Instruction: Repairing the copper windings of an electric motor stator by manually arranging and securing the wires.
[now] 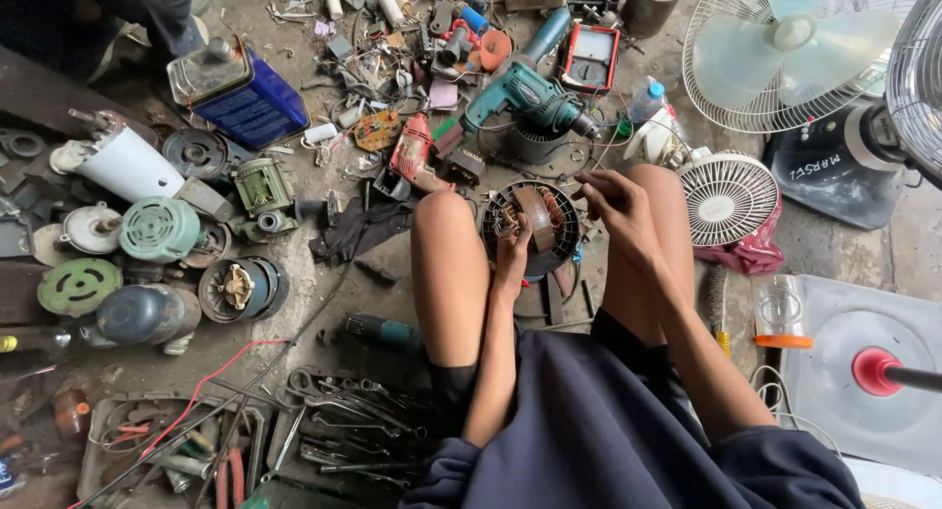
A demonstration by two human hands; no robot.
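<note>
While the left hand [512,259] grips the motor stator [531,227], right hand [616,203] pinches its 3 o'clock edge; wrenches [353,426] fill the 7 o'clock tray [98,450].

A: Hidden bits? Left hand [512,257] fingertips are tucked behind the round motor stator [531,227]; grip unclear.

B: Right hand [615,203] too: what the fingertips pinch is too small to tell. Stator's lower rim is lost between the knees.

A: Big white fan [785,48] cut by the top edge. Tool tray [98,450] cut at the bottom.

B: Dark-clothed person [118,9] top left, cropped, only cloth shows.
</note>
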